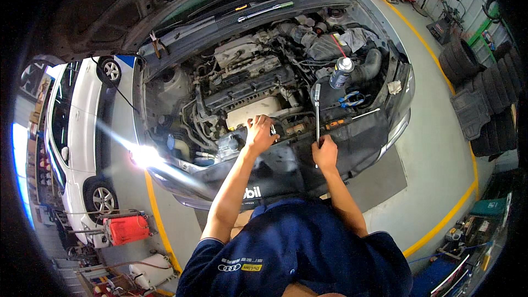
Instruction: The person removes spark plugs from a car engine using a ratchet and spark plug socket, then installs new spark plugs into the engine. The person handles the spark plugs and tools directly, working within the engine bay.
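Observation:
My right hand (325, 153) is closed around the lower end of a long chrome ratchet wrench (317, 118). The wrench points away from me over the front of the engine bay, its head at the far end. My left hand (259, 133) reaches to the near edge of the engine (253, 113), fingers curled. A small shiny metal piece (273, 130) shows at its fingers; its exact kind is too small to make out. Right of the wrench lie blue-handled pliers (352, 99). A spray can (341, 74) with a red straw stands beyond them.
A black cover (352, 146) drapes the car's front edge. Orange-handled pliers (157, 45) and another ratchet (265, 12) lie along the windshield cowl. The raised hood (110, 5) hangs overhead. A bright lamp (146, 157) shines at the left front corner, near a white car (77, 132).

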A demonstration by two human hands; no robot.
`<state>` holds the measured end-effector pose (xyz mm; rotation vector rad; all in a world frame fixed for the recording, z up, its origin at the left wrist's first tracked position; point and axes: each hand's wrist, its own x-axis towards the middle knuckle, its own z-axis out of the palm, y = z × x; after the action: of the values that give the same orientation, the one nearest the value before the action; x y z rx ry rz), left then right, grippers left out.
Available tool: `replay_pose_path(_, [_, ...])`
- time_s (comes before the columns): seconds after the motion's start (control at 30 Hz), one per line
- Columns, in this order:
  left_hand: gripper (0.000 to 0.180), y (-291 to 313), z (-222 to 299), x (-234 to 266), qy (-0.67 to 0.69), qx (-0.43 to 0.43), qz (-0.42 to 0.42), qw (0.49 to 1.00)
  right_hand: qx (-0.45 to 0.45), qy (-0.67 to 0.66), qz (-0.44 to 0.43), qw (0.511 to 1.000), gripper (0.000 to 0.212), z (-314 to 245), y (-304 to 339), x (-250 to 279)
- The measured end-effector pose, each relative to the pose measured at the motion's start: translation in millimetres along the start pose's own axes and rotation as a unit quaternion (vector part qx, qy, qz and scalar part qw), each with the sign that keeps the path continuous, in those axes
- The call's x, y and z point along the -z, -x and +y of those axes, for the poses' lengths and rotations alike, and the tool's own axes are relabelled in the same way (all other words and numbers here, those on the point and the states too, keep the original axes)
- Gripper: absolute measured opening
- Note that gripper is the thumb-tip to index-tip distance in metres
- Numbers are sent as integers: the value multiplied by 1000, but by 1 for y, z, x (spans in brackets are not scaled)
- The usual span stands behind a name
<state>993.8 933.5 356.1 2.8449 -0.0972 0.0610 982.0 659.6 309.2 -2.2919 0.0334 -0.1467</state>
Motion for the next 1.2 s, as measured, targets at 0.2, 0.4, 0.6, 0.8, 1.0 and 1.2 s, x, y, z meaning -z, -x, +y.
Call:
replay_pose_path(0.2, [42, 15, 10, 2, 88, -59, 60, 993, -37, -70, 26, 997, 22, -12, 13, 7])
replay_pose_path(0.4, [39, 30, 9, 32, 559, 162, 191, 790, 59, -157, -69, 984, 22, -27, 57, 76])
replay_pose_path(0.6, [43, 23, 5, 71, 764, 148, 294, 555, 96, -114, -199, 969, 20, -37, 91, 107])
replay_pose_path(0.8, [42, 29, 18, 82, 770, 138, 241, 575, 127, -135, -207, 961, 19, -52, 100, 95])
replay_pose_path(1.0, [31, 33, 17, 81, 777, 160, 147, 591, 110, -103, -215, 965, 19, -57, 94, 88])
replay_pose_path(1.2, [29, 34, 11, 80, 794, 211, 133, 554, 120, -102, -177, 972, 19, -72, 88, 80])
